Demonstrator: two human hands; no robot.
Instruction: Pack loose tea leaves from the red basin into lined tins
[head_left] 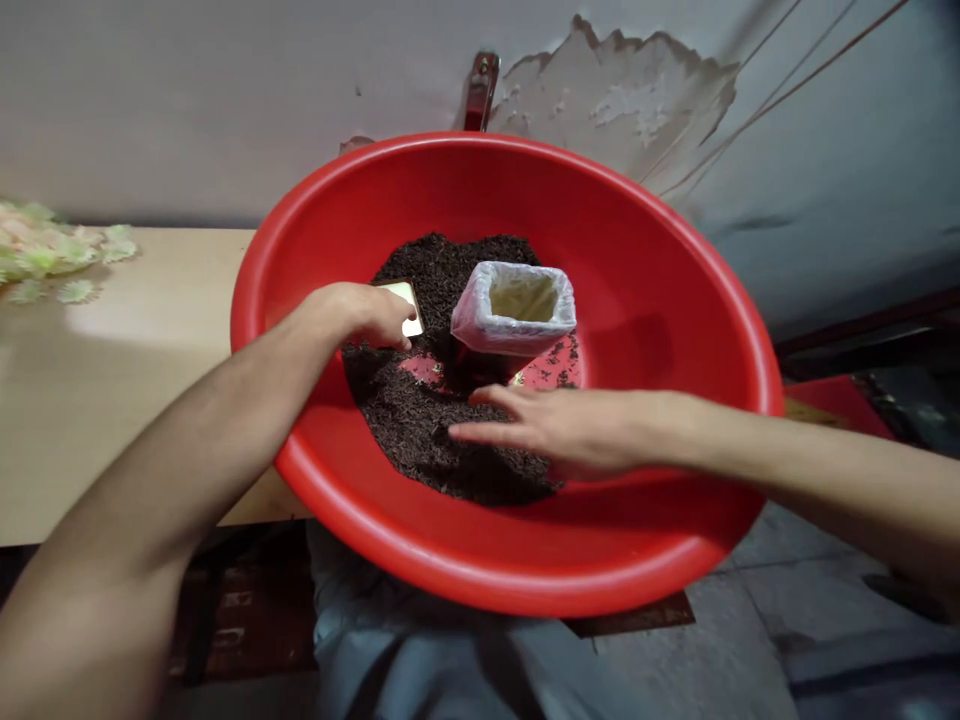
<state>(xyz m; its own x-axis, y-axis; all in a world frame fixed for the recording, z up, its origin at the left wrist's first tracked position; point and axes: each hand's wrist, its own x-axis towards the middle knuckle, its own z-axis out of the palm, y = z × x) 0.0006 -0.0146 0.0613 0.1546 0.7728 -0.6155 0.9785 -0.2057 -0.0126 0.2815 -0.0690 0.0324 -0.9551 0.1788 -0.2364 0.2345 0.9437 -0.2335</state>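
Note:
A large red plastic basin [660, 340] holds a spread of dark, dry bits that look like loose tea leaves [420, 430]. Amid them stands an upright box [514, 335] with a clear plastic bag lining it and folded over its rim; its lower part is in shadow. My left hand [379, 315] grips a small pale, rectangular lid-like piece [407, 300] with a dark edge, left of the box. Over the leaves in front of the box, my right hand [577, 430] is held with fingers stretched out and apart, nothing visible in it. Some of its fingertips are hidden.
The basin rests partly on a light wooden table [172, 350], where pale artificial flowers [52, 250] lie at the far left. Behind is a wall [225, 110] with peeling plaster and hanging cords. A grey tiled floor [720, 630] shows below right.

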